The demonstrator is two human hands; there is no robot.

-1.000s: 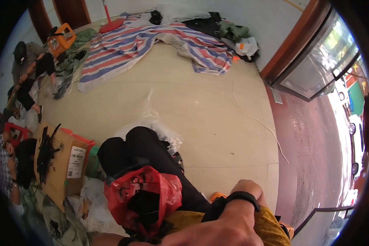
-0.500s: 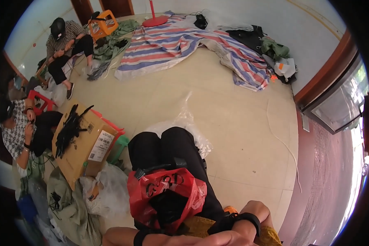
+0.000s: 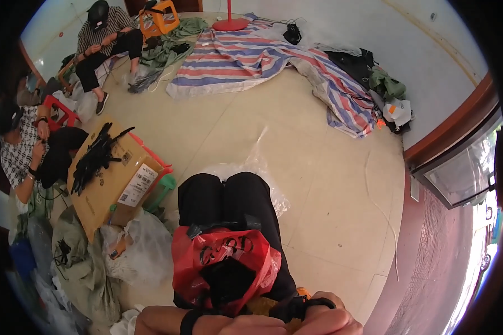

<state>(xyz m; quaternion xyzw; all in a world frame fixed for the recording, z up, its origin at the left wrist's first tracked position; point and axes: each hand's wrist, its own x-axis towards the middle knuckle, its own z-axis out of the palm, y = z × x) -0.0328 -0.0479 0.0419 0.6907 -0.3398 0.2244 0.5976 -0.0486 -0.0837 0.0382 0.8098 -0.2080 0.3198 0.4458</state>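
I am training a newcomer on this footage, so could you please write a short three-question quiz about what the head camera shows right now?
1. True or false: the red plastic bag lies on the person's lap, close above both hands.
2. What lies on top of the cardboard box?
A. a heap of black parts
B. a folded striped cloth
C. an orange stool
3. Fill in: the striped tarp is spread on the ____ at the far side of the room.

Key
1. True. The left hand and right hand are at the lower edge, just below the bag.
2. A, the black parts.
3. floor.
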